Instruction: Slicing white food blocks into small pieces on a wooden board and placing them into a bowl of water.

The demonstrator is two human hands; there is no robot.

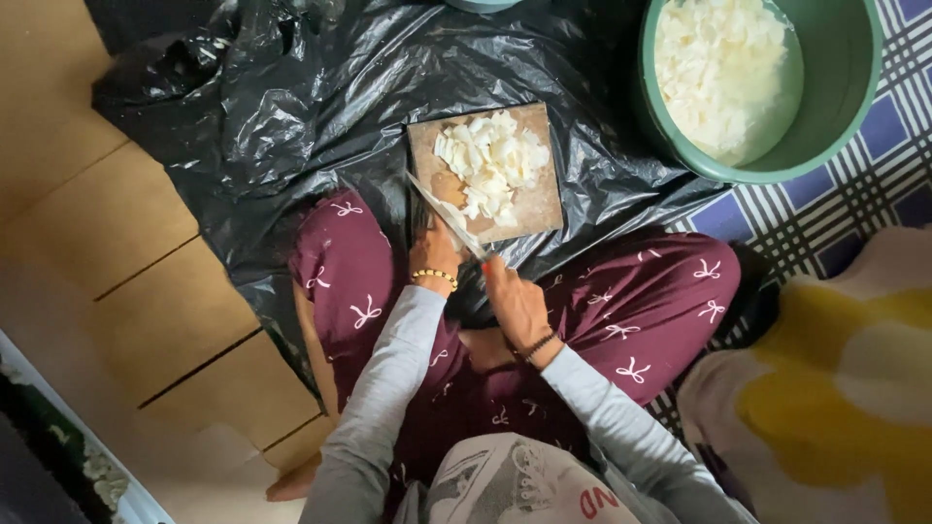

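Note:
A small wooden cutting board (pixel 539 209) lies on a black plastic sheet (pixel 291 107) in front of my crossed legs. A heap of chopped white pieces (pixel 493 160) covers most of it. A knife (pixel 442 209) slants across the board's near left corner, its blade pointing up-left. My right hand (pixel 515 303) grips the handle end by the board's near edge. My left hand (pixel 434 254), with a bead bracelet on the wrist, rests at the blade's middle with its fingers against it. How those fingers are set is hidden.
A big green bowl (pixel 680 146) full of chopped white pieces stands at the upper right, half on a blue checked mat (pixel 874 165). Flat brown cardboard (pixel 107 223) covers the floor on the left. A yellow and white blanket (pixel 835 388) lies at the lower right.

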